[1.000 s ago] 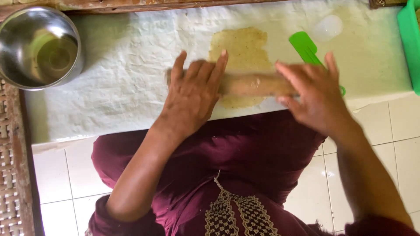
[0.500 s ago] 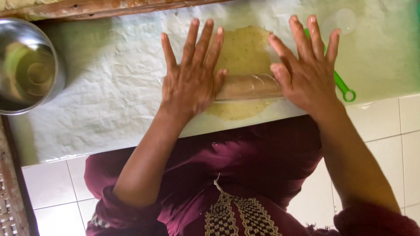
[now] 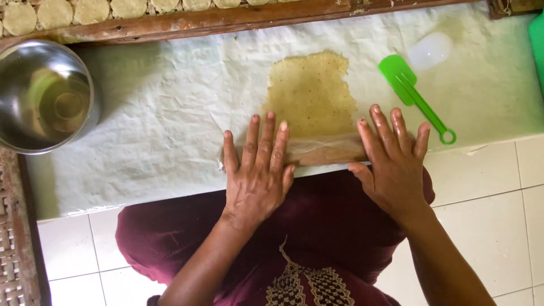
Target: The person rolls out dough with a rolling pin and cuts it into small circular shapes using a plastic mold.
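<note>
Left hand: the left hand (image 3: pixel 258 170) lies flat, palm down, fingers spread and straight, on the left part of the rolling pin (image 3: pixel 320 152); its grip is wide, pressing from above and wrapped around nothing.
Right hand: the right hand (image 3: pixel 394 161) lies flat in the same way on the right end of the rolling pin, fingers fanned out toward the far edge of the surface; its grip is also wide and closes on nothing.
Rolling pin: a wooden roller that seems wrapped in clear film, lying crosswise at the near edge of the white sheet (image 3: pixel 158 124), under both palms, with only its middle stretch showing between the hands.
Dough: a thin, flat, yellowish sheet of dough (image 3: pixel 310 93) speckled with dark grains, stretching from the rolling pin toward the far edge of the surface; its near end touches the pin.
White sheet: a crinkled white covering over the surface, spread from the bowl side across to the right edge.
Spatula: a bright green plastic spatula (image 3: pixel 416 96) lies on the sheet just right of the dough, its ringed handle end close beside the right hand's fingertips.
Small lid: a pale, translucent rounded piece (image 3: pixel 429 50) sits beyond the spatula's blade, near the far right corner.
Bowl: a steel bowl (image 3: pixel 48 96) holding clear liquid stands at the left edge, well apart from the hands.
Tray: a wooden-framed tray (image 3: pixel 170 20) along the far edge carries a row of round dough discs (image 3: pixel 54 11).
</note>
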